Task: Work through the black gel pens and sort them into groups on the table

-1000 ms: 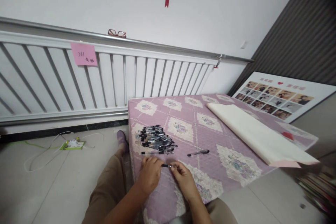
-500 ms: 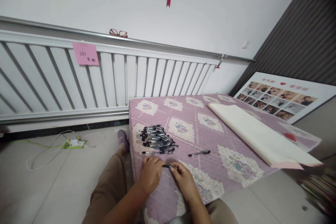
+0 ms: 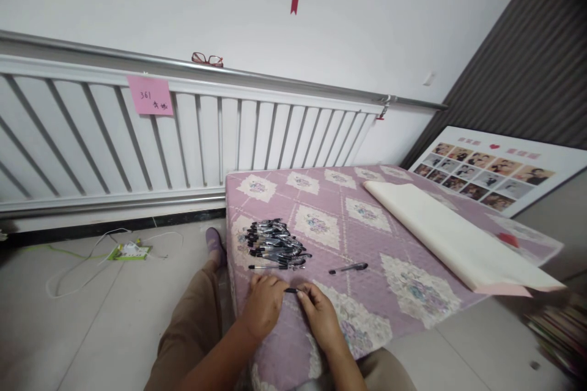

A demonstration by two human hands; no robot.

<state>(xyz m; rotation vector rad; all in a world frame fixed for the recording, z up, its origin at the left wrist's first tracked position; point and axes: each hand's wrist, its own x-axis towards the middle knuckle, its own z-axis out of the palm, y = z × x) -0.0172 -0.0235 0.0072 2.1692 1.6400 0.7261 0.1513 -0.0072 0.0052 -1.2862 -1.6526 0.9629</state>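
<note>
Between my two hands lies a dark pen (image 3: 291,290), mostly covered by my fingers. My left hand (image 3: 265,304) is closed around its left part, the knuckles facing up. At the right end, the thumb and fingers of my right hand (image 3: 318,311) pinch it. Just beyond my left hand is a heap of black and clear pens (image 3: 275,241), with one pen (image 3: 270,267) lying along its near edge. A single capped pen (image 3: 348,269) rests apart, beyond my right hand.
A purple floral cover (image 3: 316,192) spreads over the table. On its right lies a folded cream sheet (image 3: 426,232) near a photo board (image 3: 486,168). Behind stands a white radiator (image 3: 257,134). A power strip (image 3: 131,252) with cables sits on the floor at left.
Both hands stay in nearly the same place on the pen. The right fingers have shifted very slightly; the heap and the single pen have not moved.
</note>
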